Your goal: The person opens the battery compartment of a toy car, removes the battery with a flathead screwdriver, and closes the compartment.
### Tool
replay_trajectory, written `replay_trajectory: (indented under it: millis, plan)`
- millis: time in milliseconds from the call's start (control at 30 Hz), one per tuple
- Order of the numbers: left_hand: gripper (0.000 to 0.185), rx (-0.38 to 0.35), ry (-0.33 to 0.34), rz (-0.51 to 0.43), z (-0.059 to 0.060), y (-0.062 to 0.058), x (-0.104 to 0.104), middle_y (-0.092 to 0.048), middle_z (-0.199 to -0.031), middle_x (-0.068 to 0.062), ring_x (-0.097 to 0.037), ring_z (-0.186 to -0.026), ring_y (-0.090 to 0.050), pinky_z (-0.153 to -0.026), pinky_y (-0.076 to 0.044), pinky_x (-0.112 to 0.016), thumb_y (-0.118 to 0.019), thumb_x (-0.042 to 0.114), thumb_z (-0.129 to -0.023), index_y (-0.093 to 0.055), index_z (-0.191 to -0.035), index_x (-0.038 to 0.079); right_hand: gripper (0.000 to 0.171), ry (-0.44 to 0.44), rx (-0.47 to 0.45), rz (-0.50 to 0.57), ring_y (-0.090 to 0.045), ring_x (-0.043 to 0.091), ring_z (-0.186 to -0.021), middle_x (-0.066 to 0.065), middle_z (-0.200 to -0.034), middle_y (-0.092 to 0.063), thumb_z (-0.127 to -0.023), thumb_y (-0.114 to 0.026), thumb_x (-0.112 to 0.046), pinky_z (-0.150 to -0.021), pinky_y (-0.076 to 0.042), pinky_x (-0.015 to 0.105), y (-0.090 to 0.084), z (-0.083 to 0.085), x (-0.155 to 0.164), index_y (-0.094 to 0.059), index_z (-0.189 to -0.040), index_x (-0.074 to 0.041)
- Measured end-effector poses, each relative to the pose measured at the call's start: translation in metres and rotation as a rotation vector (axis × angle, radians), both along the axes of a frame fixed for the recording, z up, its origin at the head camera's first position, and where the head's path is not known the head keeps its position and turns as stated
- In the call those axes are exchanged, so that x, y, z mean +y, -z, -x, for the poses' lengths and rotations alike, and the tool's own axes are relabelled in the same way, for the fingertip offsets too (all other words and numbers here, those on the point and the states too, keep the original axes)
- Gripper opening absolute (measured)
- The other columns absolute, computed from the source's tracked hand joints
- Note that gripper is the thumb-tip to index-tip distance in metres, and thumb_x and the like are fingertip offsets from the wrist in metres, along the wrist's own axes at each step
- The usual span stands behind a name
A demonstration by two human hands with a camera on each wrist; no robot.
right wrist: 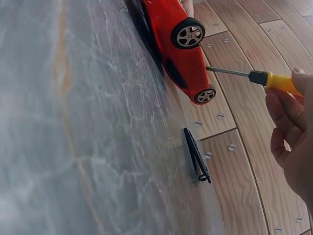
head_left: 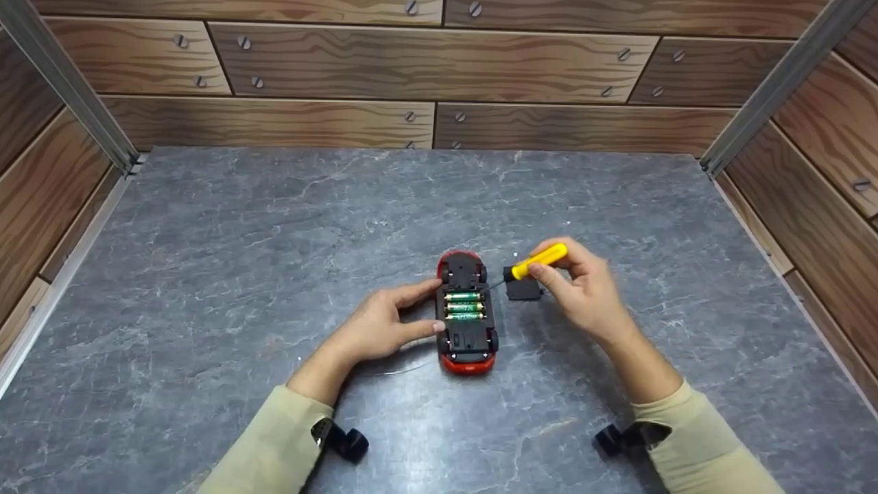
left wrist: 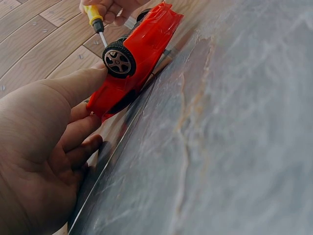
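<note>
The left hand (head_left: 377,326) lay against the left flank of the red toy car (head_left: 466,312), thumb and fingers straightened along its side to steady it. The car rested belly-up on the grey stone-look tabletop (head_left: 206,274), its long axis running away from the person, with three green batteries (head_left: 464,307) showing in the open bay. The right hand (head_left: 583,291) pinched the yellow handle of a small screwdriver (head_left: 535,262), its shaft aimed leftward toward the car's far right corner, the tip just short of the chassis. The black battery cover (head_left: 525,288) lay flat just beside the car's right side, under that hand. Wood-grain panels (head_left: 439,62) walled the space.
</note>
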State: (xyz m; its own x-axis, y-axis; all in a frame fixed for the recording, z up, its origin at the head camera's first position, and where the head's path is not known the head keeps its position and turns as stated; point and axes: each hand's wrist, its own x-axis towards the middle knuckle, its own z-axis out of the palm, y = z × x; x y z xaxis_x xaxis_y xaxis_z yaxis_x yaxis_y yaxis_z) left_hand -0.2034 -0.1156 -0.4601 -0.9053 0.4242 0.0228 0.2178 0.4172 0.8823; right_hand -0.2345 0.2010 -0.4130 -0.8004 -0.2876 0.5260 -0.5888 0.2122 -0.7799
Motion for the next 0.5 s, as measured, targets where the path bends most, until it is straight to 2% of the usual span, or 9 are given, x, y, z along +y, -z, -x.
replay_trajectory:
  millis: [267,500]
  plan:
    - [0.076,-0.009,0.000,-0.005,-0.0001,-0.0018,-0.0017,-0.052,-0.159,-0.004,-0.024,-0.149,-0.045,-0.126,-0.031,-0.044,-0.083,0.040,-0.094,-0.050,-0.159,0.020,0.008,0.015,0.035,-0.047,-0.070,0.016,-0.086,0.010,-0.094,-0.076,-0.096,-0.072,0.009,-0.078,-0.058,0.026,-0.0033,-0.0003,-0.0020,-0.069,-0.102,0.004]
    - [0.077,-0.003,0.005,-0.004,-0.0011,0.0013,-0.0010,-0.052,-0.159,-0.003,-0.023,-0.149,-0.044,-0.126,-0.031,-0.043,-0.082,0.042,-0.094,-0.050,-0.160,0.020,0.012,0.043,0.069,-0.108,-0.069,0.016,-0.085,0.004,-0.095,-0.076,-0.094,-0.073,0.008,-0.077,-0.057,0.025,-0.0030,-0.0029,-0.0035,-0.071,-0.101,-0.001]
